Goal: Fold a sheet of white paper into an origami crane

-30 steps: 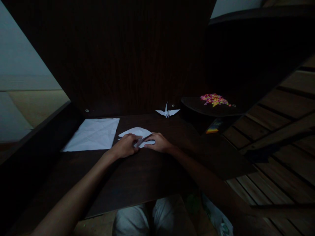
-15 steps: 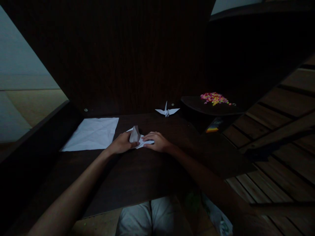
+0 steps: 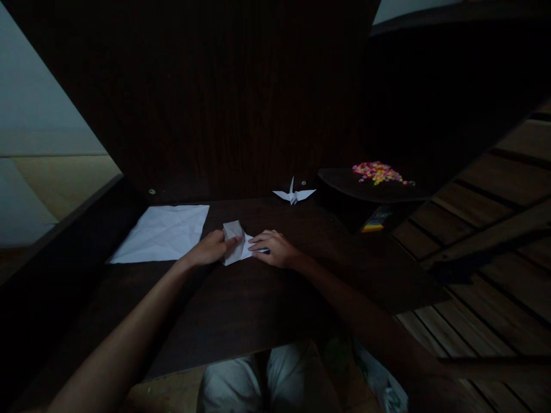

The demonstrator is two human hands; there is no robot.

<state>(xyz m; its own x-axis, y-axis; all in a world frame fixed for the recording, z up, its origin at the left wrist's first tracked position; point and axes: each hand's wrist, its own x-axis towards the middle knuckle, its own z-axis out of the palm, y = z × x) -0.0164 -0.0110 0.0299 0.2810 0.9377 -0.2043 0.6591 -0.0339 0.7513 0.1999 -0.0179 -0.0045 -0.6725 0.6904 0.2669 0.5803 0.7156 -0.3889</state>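
Between my hands, on the dark wooden desk, lies a partly folded sheet of white origami paper. My left hand grips its left side, the thumb across the raised flap and the other fingers mostly hidden behind it. At the narrower right end my right hand has its fingertips on top and the thumb at the near edge, holding the paper down. Beyond my hands a finished paper crane stands with wings spread. Left of my left hand is an unfolded, creased white sheet.
The desk top is bounded by a tall dark back panel and a side board. A raised corner shelf at the right carries a heap of small colourful pieces. Slatted wood lies to the right.
The upright pointed flap has been opened and spread flatter toward the left, and my left thumb has moved up onto it. My right hand stays on the right end.
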